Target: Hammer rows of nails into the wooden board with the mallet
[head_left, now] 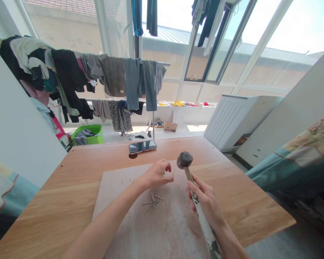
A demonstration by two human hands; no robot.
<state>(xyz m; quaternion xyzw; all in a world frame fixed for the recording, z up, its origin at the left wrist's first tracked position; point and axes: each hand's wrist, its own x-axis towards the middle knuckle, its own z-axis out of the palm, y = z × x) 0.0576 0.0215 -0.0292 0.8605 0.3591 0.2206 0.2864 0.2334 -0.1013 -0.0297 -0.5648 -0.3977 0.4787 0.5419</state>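
My right hand (203,201) is wrapped round the pale, worn handle of a hammer (185,160), whose dark round head is raised just above the board. My left hand (158,174) pinches a thin nail (174,173) upright on a pale thin board (129,216) that lies on the wooden table (64,194). The hammer head sits a little to the right of the nail, apart from it. Several loose nails (152,201) lie on the board just below my left hand.
A phone (142,146) lies flat near the table's far edge. Beyond it stand a rack of hanging clothes (97,79), a green basket (88,135) and a white radiator-like panel (232,120). White boards flank the table on both sides.
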